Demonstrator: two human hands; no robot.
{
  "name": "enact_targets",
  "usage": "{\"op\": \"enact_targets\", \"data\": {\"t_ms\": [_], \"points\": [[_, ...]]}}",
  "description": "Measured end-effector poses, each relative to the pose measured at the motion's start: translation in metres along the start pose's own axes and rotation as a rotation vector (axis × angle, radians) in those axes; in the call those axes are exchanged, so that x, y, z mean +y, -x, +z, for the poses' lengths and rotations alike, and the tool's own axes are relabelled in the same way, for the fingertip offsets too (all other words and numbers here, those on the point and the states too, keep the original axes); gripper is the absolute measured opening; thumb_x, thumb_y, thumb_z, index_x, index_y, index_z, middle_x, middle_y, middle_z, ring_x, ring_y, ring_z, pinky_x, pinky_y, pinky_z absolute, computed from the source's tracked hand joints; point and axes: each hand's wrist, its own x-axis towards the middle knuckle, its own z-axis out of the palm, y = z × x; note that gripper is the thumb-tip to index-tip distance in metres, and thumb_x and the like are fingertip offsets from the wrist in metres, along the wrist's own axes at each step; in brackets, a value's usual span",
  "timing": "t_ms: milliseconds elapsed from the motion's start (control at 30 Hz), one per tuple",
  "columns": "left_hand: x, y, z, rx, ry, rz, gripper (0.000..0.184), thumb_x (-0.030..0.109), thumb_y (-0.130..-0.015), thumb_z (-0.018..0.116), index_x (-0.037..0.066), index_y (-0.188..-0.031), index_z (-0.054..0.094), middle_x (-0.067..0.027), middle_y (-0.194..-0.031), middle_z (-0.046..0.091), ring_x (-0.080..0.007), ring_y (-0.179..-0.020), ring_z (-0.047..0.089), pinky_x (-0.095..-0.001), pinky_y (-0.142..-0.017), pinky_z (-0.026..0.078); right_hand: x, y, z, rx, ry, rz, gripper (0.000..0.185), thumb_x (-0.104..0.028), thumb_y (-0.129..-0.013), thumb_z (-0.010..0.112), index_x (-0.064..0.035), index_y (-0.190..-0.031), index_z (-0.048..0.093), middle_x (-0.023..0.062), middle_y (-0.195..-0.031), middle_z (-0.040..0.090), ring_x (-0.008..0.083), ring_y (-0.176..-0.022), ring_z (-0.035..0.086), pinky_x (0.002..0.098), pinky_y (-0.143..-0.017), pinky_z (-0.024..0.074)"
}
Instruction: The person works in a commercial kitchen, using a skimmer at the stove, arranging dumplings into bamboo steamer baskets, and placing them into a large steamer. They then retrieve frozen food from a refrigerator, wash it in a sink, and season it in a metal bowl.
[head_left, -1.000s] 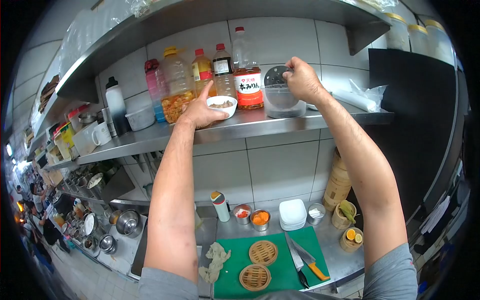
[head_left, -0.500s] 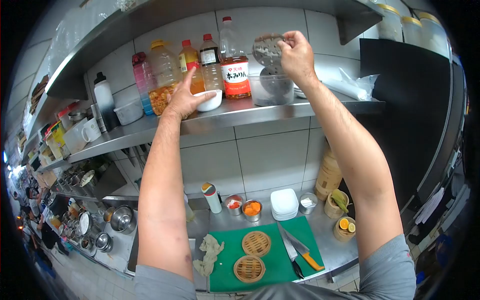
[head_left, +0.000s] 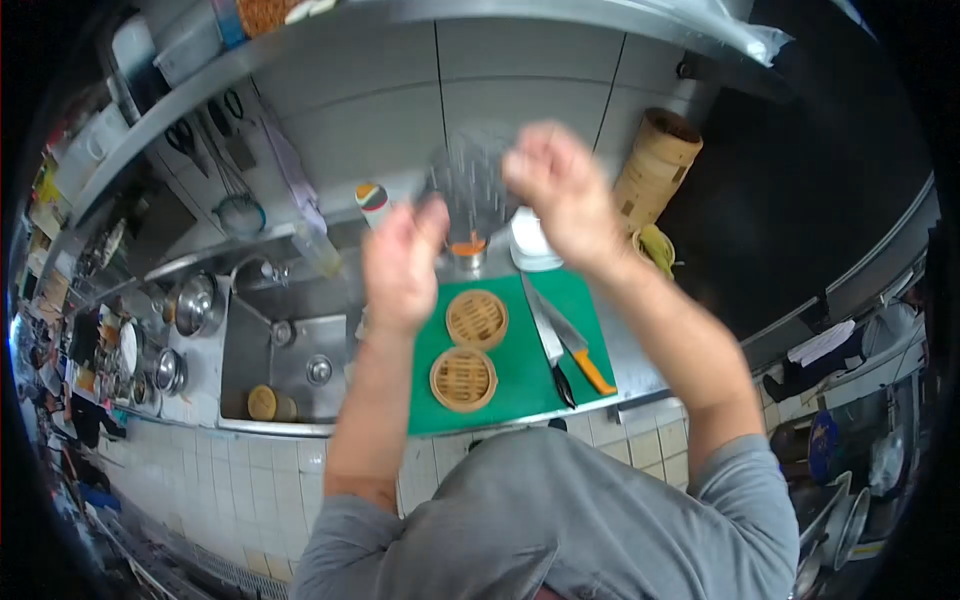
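Between my raised hands hangs a thin, translucent perforated sheet [head_left: 475,180], blurred by motion, above the counter. My right hand [head_left: 560,190] pinches its upper right side. My left hand [head_left: 402,262] is at its lower left with the fingers pressed together, also smeared. Below, on a green cutting board [head_left: 430,405], sit two round bamboo steamer pieces, one [head_left: 477,319] behind the other [head_left: 463,379]. A black-handled knife [head_left: 549,345] and an orange-handled knife [head_left: 577,347] lie to their right. A metal cup with orange food [head_left: 468,250] stands behind the board.
White dishes [head_left: 534,240] are stacked behind the board. A sink [head_left: 340,335] is at the left, with metal bowls [head_left: 198,305] beyond it. Tall bamboo steamers [head_left: 655,170] stand at the back right. The metal shelf edge [head_left: 390,12] crosses overhead.
The view has tipped down from the shelf to the counter. My right hand has lifted the perforated sheet out of the clear container. My left hand has left the white bowl and come beside the sheet.
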Motion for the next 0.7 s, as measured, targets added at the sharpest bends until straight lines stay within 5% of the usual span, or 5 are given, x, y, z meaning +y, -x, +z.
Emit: {"op": "enact_targets", "data": {"t_ms": [133,167,267,433,700], "points": [[-0.168,0.167,-0.027,0.008,-0.409,-0.468,0.031,0.018,-0.097,0.068,0.001,-0.075,0.056,-0.0028,-0.067,0.05,-0.0112,-0.063,0.041,-0.0336,-0.056,0.037,0.215,0.131,-0.036,0.229,0.173,0.648,0.02,-0.021,-0.1,0.064,-0.0011,-0.103,0.066,0.0007,-0.09,0.065,0.0101,-0.08,0.057,0.0305,-0.069,0.0477],[-0.19,0.205,-0.036,0.023,-0.437,-0.497,0.015,0.015,-0.095,0.067,0.001,-0.09,0.074,-0.0162,-0.089,0.074,-0.0219,-0.077,0.07,-0.0358,-0.069,0.054,0.255,0.161,-0.045,0.194,0.261,0.74,0.017,-0.02,-0.102,0.061,-0.0037,-0.098,0.066,0.0,-0.083,0.062,0.0098,-0.076,0.057,0.0292,-0.064,0.0463],[-0.208,0.264,-0.045,0.028,-0.619,-0.267,0.016,0.01,-0.093,0.066,0.005,-0.103,0.077,-0.0153,-0.1,0.076,-0.0298,-0.095,0.074,-0.0361,-0.085,0.057,0.305,0.196,-0.042,0.23,0.22,0.867,0.017,-0.02,-0.104,0.058,-0.0056,-0.097,0.065,0.0013,-0.08,0.061,0.0117,-0.076,0.06,0.0297,-0.062,0.0478],[-0.209,0.277,-0.039,-0.434,-1.139,-0.174,0.049,0.033,-0.093,0.067,0.012,-0.136,0.063,-0.0108,-0.162,0.038,-0.0395,-0.152,0.024,-0.0676,-0.12,0.014,0.265,0.175,-0.038,0.04,-0.096,1.125,0.023,-0.02,-0.104,0.057,-0.0025,-0.119,0.06,0.0091,-0.106,0.069,0.0214,-0.096,0.071,0.0379,-0.073,0.0589],[-0.227,0.272,-0.035,-0.507,-1.068,-0.299,0.064,0.051,-0.087,0.068,0.009,-0.136,0.064,-0.0168,-0.162,0.036,-0.0413,-0.154,0.019,-0.0653,-0.114,0.032,0.283,0.205,-0.072,-0.27,0.062,0.981,0.014,-0.017,-0.099,0.061,-0.0047,-0.102,0.066,0.008,-0.088,0.071,0.0172,-0.071,0.069,0.0327,-0.058,0.0555]]}}
